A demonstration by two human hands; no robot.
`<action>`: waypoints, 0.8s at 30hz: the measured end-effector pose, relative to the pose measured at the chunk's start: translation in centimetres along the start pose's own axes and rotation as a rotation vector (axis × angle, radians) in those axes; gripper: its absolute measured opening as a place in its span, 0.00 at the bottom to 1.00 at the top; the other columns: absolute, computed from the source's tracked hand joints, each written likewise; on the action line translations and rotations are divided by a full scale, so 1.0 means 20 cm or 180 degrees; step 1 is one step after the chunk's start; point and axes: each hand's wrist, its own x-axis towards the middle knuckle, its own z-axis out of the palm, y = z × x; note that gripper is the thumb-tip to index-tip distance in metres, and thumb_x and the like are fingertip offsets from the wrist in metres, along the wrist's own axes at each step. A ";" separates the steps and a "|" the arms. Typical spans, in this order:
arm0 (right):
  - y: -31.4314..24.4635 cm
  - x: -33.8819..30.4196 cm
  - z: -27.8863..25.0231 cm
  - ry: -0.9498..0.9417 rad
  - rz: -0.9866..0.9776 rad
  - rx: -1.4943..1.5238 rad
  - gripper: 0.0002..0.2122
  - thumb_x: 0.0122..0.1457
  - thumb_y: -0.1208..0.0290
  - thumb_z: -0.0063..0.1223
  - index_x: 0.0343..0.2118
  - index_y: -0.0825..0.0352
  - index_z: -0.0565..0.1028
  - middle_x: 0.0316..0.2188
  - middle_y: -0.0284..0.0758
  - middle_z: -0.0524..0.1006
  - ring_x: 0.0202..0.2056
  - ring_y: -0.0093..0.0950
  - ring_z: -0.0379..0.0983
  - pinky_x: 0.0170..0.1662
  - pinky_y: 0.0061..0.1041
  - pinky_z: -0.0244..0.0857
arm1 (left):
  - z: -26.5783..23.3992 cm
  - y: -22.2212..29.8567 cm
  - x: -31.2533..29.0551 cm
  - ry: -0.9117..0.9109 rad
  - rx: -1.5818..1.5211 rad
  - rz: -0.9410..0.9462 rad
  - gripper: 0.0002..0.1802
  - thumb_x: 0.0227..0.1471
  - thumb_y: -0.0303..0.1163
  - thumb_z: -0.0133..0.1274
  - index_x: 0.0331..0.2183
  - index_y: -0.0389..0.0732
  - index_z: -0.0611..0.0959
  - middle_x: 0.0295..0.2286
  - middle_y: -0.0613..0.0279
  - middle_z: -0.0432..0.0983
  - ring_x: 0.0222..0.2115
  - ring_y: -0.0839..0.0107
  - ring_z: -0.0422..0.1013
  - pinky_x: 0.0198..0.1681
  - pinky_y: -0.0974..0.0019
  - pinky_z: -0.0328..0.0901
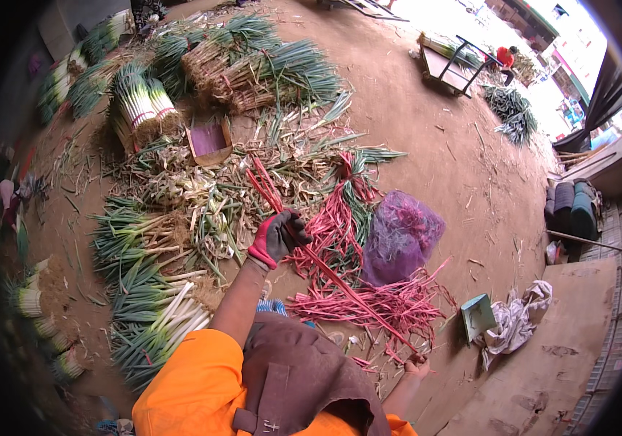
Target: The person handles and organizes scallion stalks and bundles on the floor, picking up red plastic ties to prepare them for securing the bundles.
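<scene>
Red tying strips (351, 292) run taut in a slanting line between my two hands. My left hand (279, 238), in a dark glove with a red cuff, is closed round them, and their loose ends stick out beyond it. At the lower right my bare right hand (417, 365) pinches the other end. Under the stretched strips lies a heap of loose red strips (380, 309). Just beyond it is a bundle of red and green strips (347, 211), with a purple mesh bag (401, 236) beside it. Green onions (155, 320) lie in rows left of my left arm.
Trimmed leaves (216, 196) litter the ground ahead around a small box (209, 140). Tied onion bundles (136, 105) and a large pile (260, 65) stand beyond. At right are a green container (478, 317), a crumpled cloth (514, 320) and a board (565, 341). A cart (452, 65) stands far off near a person (505, 58).
</scene>
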 end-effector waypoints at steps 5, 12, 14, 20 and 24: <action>-0.04 0.16 -0.15 0.0114 -0.0181 -0.0031 0.09 0.55 0.70 0.43 0.19 0.62 0.63 0.12 0.27 0.62 0.14 0.20 0.61 0.18 0.17 0.64 | 0.06 0.03 -0.01 0.0209 0.0088 0.0034 0.16 0.57 0.43 0.42 0.35 0.40 0.74 0.26 0.61 0.74 0.26 0.62 0.73 0.35 0.49 0.70; -0.01 0.05 -0.11 -0.0064 -0.0020 -0.0201 0.04 0.51 0.77 0.44 0.22 0.67 0.67 0.18 0.34 0.68 0.13 0.20 0.60 0.17 0.14 0.63 | -0.01 0.02 -0.03 0.0339 0.0187 0.0124 0.16 0.55 0.44 0.45 0.33 0.41 0.74 0.25 0.62 0.72 0.27 0.64 0.70 0.39 0.57 0.66; -0.07 0.09 -0.15 -0.0088 0.0045 -0.0099 0.02 0.47 0.82 0.43 0.24 0.69 0.67 0.19 0.36 0.68 0.14 0.20 0.60 0.17 0.15 0.63 | -0.02 0.02 -0.03 0.0303 0.0412 0.0023 0.16 0.55 0.45 0.46 0.33 0.41 0.75 0.30 0.59 0.74 0.31 0.62 0.72 0.40 0.56 0.67; -0.21 0.16 -0.21 0.0215 0.0008 -0.0116 0.06 0.53 0.75 0.42 0.20 0.64 0.66 0.15 0.27 0.65 0.14 0.18 0.60 0.18 0.15 0.60 | -0.14 0.04 -0.14 0.1268 0.2394 -0.1219 0.20 0.50 0.53 0.49 0.33 0.46 0.76 0.29 0.65 0.75 0.26 0.75 0.72 0.27 0.69 0.68; -0.28 0.26 -0.32 0.0485 0.0018 -0.0521 0.06 0.52 0.78 0.47 0.20 0.63 0.67 0.14 0.26 0.66 0.14 0.18 0.61 0.16 0.15 0.58 | -0.46 -0.09 -0.26 0.1729 0.2256 -0.2052 0.22 0.52 0.53 0.48 0.34 0.43 0.77 0.22 0.71 0.69 0.14 0.82 0.57 0.15 0.78 0.50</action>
